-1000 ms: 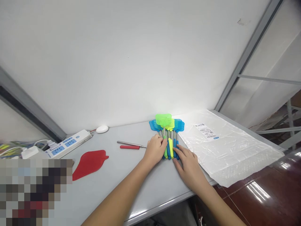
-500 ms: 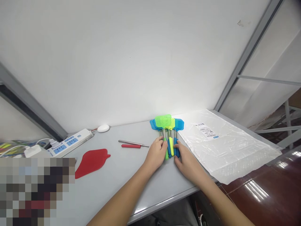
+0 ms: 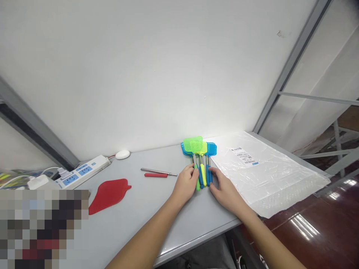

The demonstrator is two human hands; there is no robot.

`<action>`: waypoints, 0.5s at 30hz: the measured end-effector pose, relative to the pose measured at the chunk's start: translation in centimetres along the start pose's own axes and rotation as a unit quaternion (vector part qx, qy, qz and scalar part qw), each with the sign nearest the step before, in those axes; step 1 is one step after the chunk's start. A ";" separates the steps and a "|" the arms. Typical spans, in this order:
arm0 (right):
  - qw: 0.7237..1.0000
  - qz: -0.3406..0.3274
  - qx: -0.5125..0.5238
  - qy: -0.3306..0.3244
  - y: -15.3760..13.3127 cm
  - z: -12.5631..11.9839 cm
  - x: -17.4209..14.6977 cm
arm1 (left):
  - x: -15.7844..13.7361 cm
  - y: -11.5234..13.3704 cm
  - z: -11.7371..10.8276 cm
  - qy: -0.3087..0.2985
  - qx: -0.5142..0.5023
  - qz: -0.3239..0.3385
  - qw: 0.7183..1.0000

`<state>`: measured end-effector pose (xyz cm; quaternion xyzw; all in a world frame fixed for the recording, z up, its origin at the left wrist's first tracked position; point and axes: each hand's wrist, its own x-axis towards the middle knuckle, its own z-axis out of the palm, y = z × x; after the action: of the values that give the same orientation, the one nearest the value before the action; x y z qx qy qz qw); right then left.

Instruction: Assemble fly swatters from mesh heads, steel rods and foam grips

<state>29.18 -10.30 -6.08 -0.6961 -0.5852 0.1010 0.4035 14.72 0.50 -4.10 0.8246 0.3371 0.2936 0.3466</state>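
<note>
Several fly swatters lie bunched on the table in front of me, handles toward me. A green fly swatter (image 3: 193, 144) is on top at the left, a yellow fly swatter (image 3: 203, 175) in the middle, and a blue fly swatter (image 3: 211, 148) at the right; more blue shows underneath. My left hand (image 3: 186, 183) is closed on the left side of the bunch, thumb against the green handle. From the right, my right hand (image 3: 224, 187) presses the blue handles with curled fingers and thumb. Its palm side is hidden.
Left of my hands lie a red leaf-shaped swatter head (image 3: 110, 194), a metal rod (image 3: 157, 172) and a red handle (image 3: 155, 175). A power strip (image 3: 84, 172) and a white oval device (image 3: 122, 154) sit farther left. A white plastic mailer (image 3: 269, 175) overhangs the table's right edge.
The swatter bunch is squeezed a little narrower, with the blue heads at the right moved inward. My right hand has shifted slightly left. The view has turned a little.
</note>
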 end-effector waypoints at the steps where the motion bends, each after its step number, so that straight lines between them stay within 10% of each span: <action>1: 1.000 -0.001 0.001 0.008 0.1 0.2 -0.1 | -0.1 0.0 0.0 0.004 0.005 0.004 1.000; 15: 0.993 0.007 0.064 0.095 0.0 0.2 -0.1 | 3.6 2.4 2.7 0.024 0.186 0.057 0.981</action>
<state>29.00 -10.33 -6.26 -0.6796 -0.5312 0.0743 0.5005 19.69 0.97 -2.94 0.8855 0.3461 0.2646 0.1615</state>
